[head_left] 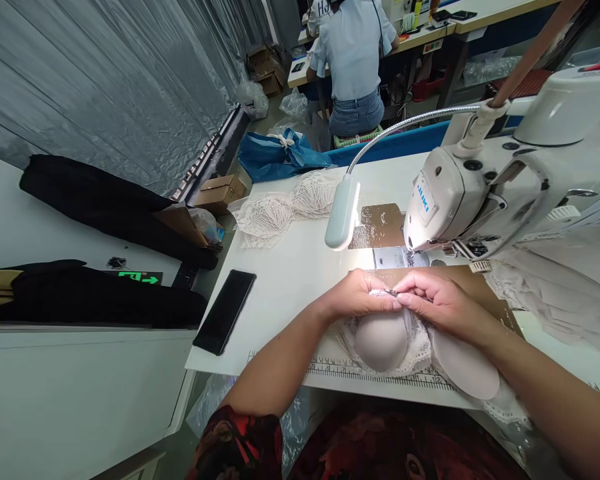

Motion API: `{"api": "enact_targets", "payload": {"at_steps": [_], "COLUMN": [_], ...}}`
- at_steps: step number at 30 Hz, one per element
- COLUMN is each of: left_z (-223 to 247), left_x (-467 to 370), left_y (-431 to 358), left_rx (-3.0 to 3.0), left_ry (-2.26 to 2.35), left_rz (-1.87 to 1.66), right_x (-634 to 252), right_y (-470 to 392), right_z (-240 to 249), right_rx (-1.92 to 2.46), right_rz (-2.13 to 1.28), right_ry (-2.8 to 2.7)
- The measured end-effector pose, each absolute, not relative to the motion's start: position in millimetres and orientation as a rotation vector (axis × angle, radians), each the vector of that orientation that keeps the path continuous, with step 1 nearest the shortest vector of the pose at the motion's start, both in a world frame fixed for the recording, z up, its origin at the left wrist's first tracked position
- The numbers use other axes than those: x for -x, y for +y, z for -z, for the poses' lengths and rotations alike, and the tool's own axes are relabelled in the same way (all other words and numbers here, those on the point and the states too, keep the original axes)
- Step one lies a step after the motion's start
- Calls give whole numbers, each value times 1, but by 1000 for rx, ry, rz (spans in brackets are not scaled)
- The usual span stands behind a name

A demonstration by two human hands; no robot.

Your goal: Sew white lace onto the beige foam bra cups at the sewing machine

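A pale lace-edged bra (381, 341) lies at the table's front edge, its smooth cups facing up. My left hand (363, 295) pinches the bra's upper edge between thumb and fingers. Close beside it, my right hand (437, 303) is closed on the same edge, the two thumbs nearly meeting. A small dark piece shows between the fingertips, too small to name. Just beyond my hands stands a white sewing machine (445, 193), its needle area partly hidden by its own head.
A lamp (343, 212) on a bendable neck hangs over the white table (290, 280). A lace bra (270, 217) lies at the back left, a black phone (225, 312) at the left edge. Pale fabric (570, 287) is heaped right. Another person (353, 60) sits beyond.
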State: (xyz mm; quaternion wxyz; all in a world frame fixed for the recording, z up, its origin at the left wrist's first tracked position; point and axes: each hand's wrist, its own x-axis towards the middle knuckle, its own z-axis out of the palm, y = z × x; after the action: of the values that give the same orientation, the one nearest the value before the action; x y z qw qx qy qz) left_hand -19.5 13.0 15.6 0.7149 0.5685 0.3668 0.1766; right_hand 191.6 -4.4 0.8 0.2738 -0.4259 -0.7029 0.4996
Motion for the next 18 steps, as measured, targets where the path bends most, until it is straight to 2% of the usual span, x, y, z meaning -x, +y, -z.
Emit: {"api": "enact_targets", "payload": {"at_steps": [5, 9, 15, 18], "left_z": [-15, -17, -22, -26], "left_x": [19, 26, 41, 37], "left_y": [12, 14, 14, 8], "left_rx": [-1279, -1263, -1539, -1847], "left_ry": [887, 894, 889, 988], "left_rz": [-372, -382, -257, -91], "right_x": [-191, -214, -271, -278], "right_y": [-3, -5, -34, -49], "right_z": [-1, -17, -13, 0], "right_rx": [1221, 1456, 1906, 1902], "right_rz": [-1376, -1389, -1079, -947], "right_ry": [-1795, -1862, -2080, -2133]}}
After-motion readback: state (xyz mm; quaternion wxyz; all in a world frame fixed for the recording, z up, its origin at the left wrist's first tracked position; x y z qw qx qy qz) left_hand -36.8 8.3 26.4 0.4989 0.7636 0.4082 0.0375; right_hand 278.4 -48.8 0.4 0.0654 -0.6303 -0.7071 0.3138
